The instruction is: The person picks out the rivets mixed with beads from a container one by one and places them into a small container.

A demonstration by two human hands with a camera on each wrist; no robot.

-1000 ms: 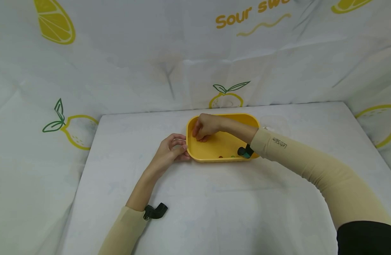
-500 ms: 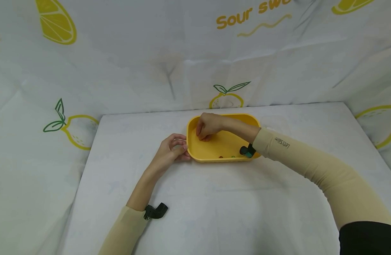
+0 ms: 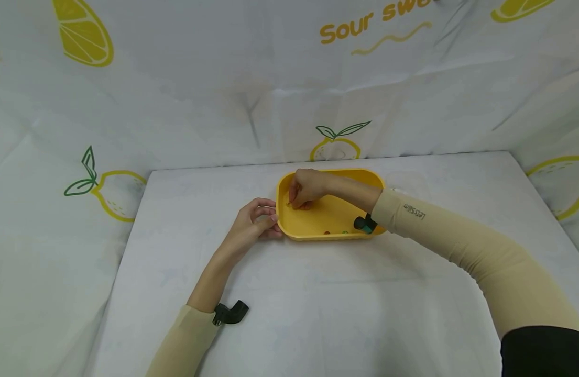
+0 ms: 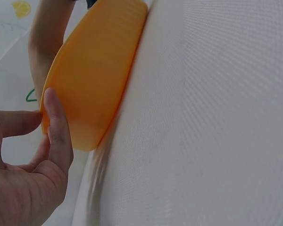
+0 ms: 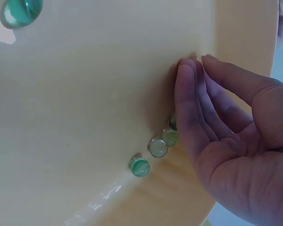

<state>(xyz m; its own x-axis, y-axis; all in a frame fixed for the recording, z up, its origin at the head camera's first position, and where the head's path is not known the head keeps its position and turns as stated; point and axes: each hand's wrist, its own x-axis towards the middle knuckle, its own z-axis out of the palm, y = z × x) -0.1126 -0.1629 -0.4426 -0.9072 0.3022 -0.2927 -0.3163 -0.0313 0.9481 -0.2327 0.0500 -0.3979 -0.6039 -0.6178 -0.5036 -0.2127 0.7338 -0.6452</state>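
A shallow yellow tray [image 3: 317, 222] lies on the table. My left hand [image 3: 255, 219] pinches the rim at its left end, fingers on both sides of the wall in the left wrist view. Inside the tray, my right hand [image 3: 308, 188] reaches down near the left wall. Its thumb and fingertips close round something small and amber-brown, apparently a marble [image 5: 193, 55], mostly hidden. Along the wall beside that hand in the right wrist view lie a green-swirled marble [image 5: 139, 167], a clear marble [image 5: 158, 148] and others partly covered by the fingers.
Against the tray's near wall rest a brown marble [image 3: 327, 232] and a green marble [image 3: 345, 232]. A larger-looking green marble [image 5: 22, 12] shows at the right wrist view's corner. White cloth [image 3: 289, 303] covers the table, and a lemon-printed curtain [image 3: 190, 104] hangs behind.
My right hand shifts slightly right, then back left inside the tray. A small glint now shows by its fingertips. My left hand keeps its grip on the rim.
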